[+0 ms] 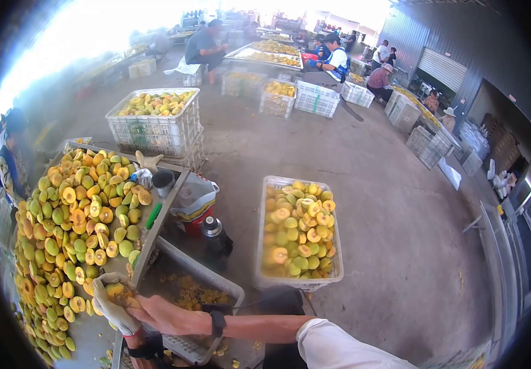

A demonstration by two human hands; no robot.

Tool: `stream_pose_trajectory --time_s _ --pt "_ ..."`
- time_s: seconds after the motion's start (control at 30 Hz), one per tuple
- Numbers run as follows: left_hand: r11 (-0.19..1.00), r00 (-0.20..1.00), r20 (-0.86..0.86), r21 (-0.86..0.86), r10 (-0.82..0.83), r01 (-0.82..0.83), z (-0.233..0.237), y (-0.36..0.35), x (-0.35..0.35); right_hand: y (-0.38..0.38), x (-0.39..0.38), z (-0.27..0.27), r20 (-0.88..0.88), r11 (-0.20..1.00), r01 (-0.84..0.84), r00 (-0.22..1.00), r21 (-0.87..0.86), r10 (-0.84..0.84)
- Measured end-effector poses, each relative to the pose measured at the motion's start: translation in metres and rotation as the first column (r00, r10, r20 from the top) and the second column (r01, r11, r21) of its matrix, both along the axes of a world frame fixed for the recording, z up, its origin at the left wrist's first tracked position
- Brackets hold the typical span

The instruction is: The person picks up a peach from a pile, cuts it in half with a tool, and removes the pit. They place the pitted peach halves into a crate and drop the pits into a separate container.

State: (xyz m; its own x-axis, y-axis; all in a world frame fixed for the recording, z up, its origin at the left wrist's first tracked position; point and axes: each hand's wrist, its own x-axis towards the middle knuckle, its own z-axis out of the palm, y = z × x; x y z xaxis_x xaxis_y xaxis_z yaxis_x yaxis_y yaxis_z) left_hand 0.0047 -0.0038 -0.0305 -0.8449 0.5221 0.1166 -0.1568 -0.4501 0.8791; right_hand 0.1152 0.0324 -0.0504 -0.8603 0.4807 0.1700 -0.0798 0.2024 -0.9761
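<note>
Curled around what looks like a fruit half, the gloved left hand touches the right hand, grip unclear.

fruit on table, crate to right

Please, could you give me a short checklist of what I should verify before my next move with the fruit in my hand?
1. Gloved left hand is closed firmly around the fruit piece: ok.
2. Right hand is right beside the left hand: ok.
3. Right hand holds a tool: cannot tell, the palm is hidden.
4. Bare table surface is near the hands: ok.
5. Crate below the table edge is open: ok.
6. Black flask is upright and apart from both hands: ok.
</note>
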Motion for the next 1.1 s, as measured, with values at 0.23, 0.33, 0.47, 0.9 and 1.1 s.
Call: stream_pose_trajectory --time_s 0.23,0.33,0.47,0.9,1.1 --pt "0.997 0.985 -0.154 -0.008 -0.077 0.077 -0.008 -0.006 -0.01 0.019 0.009 0.005 -0.027 0.99 -0.135 0.99 0.042 0.136" --pt "0.996 0.979 -0.179 -0.027 -0.093 0.09 0.001 -0.008 -0.001 0.01 0.014 0.004 -0.032 0.997 -0.074 0.997 0.037 0.076" --pt "0.998 0.99 -0.129 0.02 -0.062 0.065 0.001 -0.002 0.004 0.012 0.01 -0.01 0.117 0.971 0.026 0.992 0.237 -0.055" --pt "0.988 0.948 -0.278 -0.041 -0.155 0.149 0.004 -0.01 0.0 0.024 0.016 0.003 0.173 0.963 -0.201 0.97 0.178 0.17" --pt "0.978 0.939 -0.274 -0.073 -0.209 0.196 0.007 -0.011 0.002 0.023 0.019 0.0 0.032 0.977 -0.188 0.982 0.103 0.186"
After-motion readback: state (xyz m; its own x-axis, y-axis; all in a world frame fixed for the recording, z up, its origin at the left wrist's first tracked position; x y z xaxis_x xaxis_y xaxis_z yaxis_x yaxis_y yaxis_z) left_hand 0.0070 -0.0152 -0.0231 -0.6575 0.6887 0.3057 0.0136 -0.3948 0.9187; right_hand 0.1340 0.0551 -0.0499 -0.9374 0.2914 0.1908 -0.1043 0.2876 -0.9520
